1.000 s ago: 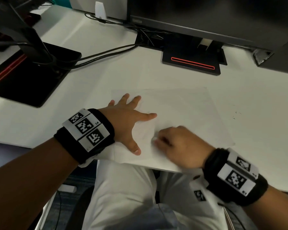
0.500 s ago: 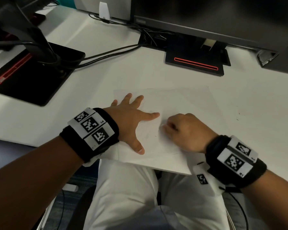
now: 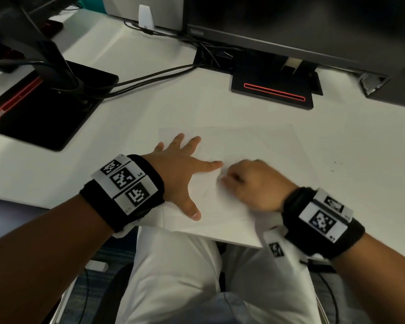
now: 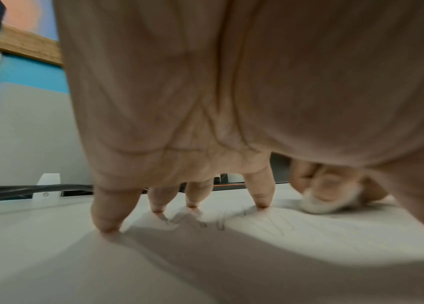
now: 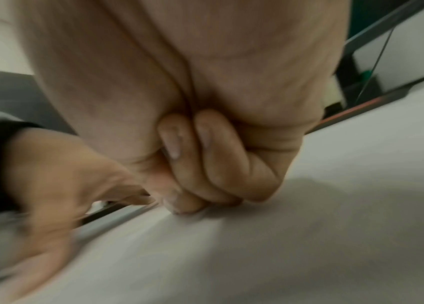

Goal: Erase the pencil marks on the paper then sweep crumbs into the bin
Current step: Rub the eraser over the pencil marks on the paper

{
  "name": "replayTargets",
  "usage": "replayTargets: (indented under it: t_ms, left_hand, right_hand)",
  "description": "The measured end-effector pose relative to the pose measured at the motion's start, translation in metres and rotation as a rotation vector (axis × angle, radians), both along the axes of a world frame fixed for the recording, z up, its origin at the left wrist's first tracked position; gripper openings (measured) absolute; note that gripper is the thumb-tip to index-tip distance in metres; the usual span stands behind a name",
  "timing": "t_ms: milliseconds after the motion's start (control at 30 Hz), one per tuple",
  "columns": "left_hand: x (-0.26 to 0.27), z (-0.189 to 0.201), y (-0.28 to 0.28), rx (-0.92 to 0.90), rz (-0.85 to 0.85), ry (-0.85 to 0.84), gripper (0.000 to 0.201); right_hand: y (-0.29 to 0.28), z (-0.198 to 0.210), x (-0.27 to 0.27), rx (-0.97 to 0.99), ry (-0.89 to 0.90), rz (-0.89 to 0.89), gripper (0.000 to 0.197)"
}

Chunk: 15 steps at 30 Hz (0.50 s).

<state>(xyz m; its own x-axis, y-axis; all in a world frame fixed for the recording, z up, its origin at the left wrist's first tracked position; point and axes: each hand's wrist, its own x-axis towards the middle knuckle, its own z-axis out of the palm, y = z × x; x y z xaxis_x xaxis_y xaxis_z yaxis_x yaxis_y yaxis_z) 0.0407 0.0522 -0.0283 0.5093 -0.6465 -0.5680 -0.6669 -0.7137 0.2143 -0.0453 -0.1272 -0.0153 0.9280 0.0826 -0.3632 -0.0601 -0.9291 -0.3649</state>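
Desk: white, wide; we sit at its near edge. No bin is in view.

Monitor: dark, on a black stand with a red stripe. A small logo sits on its lower left bezel, too small for us to read.

Paper: flat on the desk in front of us, near edge overhanging slightly.

Left hand: fingers spread flat, pressing the paper's left part to hold it.

Right hand: blurred, fingers curled tight on the eraser just beside our left index fingertip.

Wristbands: black, with square coded tags; no words we can read.

Pencil marks: thin scribbles by our left fingertips.

Eraser: whitish, pressed on the paper.

Crumbs: a few dark specks on the desk right of the sheet.

Risks, as we judge them: hard rubbing may crease or tear the sheet if our left hand slips; strokes may flick crumbs off the desk edge onto our lap.
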Motion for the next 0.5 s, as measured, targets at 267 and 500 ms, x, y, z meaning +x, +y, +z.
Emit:
replayTargets:
  t_ms: [267,500]
  left_hand:
    - [0.0,-0.002,0.0,0.002,-0.005,-0.007,0.125]
    - [0.0,0.0,0.002,0.002,-0.014,-0.004,0.124]
  right_hand:
    - [0.007,-0.003,0.001,0.027,0.02,0.055,0.039]
    - [0.021,-0.008,-0.007,0.071,0.047,0.167,0.037]
